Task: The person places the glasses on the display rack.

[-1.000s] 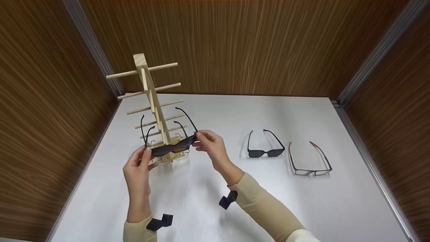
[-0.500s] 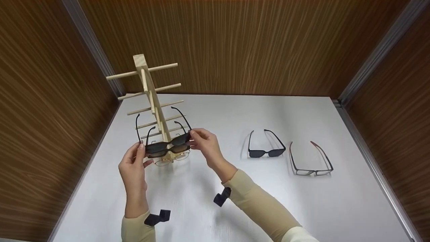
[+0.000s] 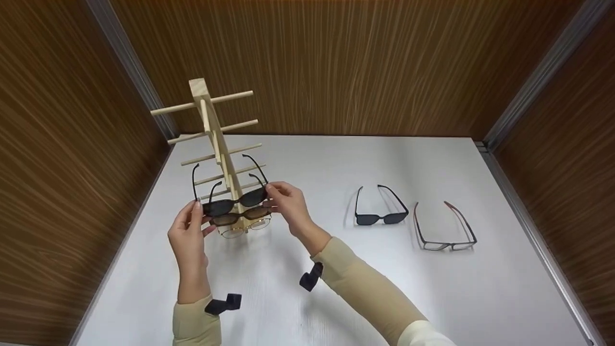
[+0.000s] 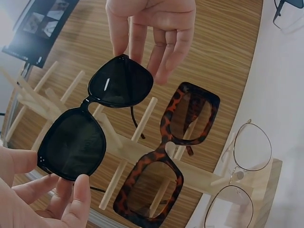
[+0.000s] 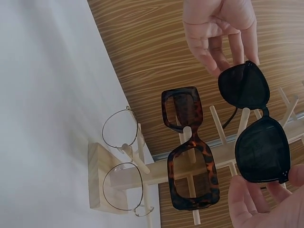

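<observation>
Black sunglasses (image 3: 235, 202), held before the wooden rack (image 3: 224, 154), just above the tortoiseshell pair (image 3: 242, 215); left hand (image 3: 186, 235) and right hand (image 3: 291, 205) each pinch one hinge end, fingers bent; an even, light grip should level the frame and spare the lenses.

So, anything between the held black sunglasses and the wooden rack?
Nothing visible. The left hand and right hand pinch the black sunglasses at their outer ends; the tortoiseshell glasses hang on the wooden rack just below, seemingly not in the way.
</observation>
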{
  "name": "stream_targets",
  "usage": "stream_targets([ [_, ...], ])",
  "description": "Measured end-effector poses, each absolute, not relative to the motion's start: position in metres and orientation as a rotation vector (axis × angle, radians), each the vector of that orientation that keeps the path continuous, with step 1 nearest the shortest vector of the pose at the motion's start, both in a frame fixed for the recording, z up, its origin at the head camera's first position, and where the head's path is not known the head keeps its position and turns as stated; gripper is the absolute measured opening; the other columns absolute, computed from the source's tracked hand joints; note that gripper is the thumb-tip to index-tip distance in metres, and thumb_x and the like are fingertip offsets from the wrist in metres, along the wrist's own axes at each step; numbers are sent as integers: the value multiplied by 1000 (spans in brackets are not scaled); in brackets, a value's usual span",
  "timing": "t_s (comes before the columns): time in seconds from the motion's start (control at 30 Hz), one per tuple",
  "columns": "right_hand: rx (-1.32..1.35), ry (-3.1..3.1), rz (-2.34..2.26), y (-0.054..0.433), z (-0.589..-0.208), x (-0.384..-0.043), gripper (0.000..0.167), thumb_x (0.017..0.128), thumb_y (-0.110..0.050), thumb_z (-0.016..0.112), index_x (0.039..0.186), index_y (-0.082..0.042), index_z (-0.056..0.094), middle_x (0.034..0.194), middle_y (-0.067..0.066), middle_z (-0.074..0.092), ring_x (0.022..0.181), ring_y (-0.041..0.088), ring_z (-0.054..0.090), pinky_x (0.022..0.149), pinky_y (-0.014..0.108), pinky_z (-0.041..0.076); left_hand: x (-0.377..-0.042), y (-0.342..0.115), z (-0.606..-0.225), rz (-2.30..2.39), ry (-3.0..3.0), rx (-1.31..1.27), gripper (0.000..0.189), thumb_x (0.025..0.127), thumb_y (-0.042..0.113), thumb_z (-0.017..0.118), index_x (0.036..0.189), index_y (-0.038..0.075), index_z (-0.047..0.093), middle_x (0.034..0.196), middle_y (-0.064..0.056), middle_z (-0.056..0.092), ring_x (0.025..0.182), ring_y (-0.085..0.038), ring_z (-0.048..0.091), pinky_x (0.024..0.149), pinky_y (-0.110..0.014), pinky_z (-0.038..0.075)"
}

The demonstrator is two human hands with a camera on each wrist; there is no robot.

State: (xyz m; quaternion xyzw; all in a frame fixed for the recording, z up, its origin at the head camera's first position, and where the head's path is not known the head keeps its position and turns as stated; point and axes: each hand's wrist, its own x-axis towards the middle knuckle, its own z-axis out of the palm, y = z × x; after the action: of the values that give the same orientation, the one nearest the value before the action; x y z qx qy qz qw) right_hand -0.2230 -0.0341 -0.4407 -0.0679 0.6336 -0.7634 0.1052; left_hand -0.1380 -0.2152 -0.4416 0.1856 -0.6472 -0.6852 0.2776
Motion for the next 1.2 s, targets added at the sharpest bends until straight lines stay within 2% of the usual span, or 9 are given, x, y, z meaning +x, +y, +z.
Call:
stream_targets([
  [0.2,-182,1836,-2268,-37,-444,-224,25,92,-15,59,106,5,61,91,19,64,81,33,65,79,46,52,-142,-220,-445,-1826,-1763,534,42,92,33,58,121,3,60,97,-12,53,87,-27,59,63,-25,54],
  [0.43,-194,1869,-2273,-38,-449,-225,26,93,-15,59,108,6,61,97,26,62,87,39,62,80,46,51,-147,-222,-451,-1850,-1758,552,39,92,29,58,120,1,60,97,-12,55,84,-26,60,63,-26,55],
  [0.77,-172,1895,-2242,-38,-449,-224,25,92,-17,59,106,4,62,91,19,64,75,29,66,75,42,54,-147,-226,-454,-1829,-1785,559,41,92,32,58,119,1,61,97,-12,56,83,-26,61,60,-23,54],
  [1.03,-205,1894,-2251,-35,-451,-225,26,93,-15,58,109,5,60,92,21,63,80,38,65,76,47,52,-147,-226,-455,-1798,-1783,559,39,92,30,59,118,1,62,95,-14,56,78,-22,62,60,-23,54],
  [1.2,-174,1910,-2243,-32,-453,-225,24,92,-15,58,106,4,61,90,17,63,81,35,66,77,47,52,-146,-227,-457,-1789,-1788,588,39,91,30,60,117,2,61,95,-16,55,77,-21,64,61,-23,54],
])
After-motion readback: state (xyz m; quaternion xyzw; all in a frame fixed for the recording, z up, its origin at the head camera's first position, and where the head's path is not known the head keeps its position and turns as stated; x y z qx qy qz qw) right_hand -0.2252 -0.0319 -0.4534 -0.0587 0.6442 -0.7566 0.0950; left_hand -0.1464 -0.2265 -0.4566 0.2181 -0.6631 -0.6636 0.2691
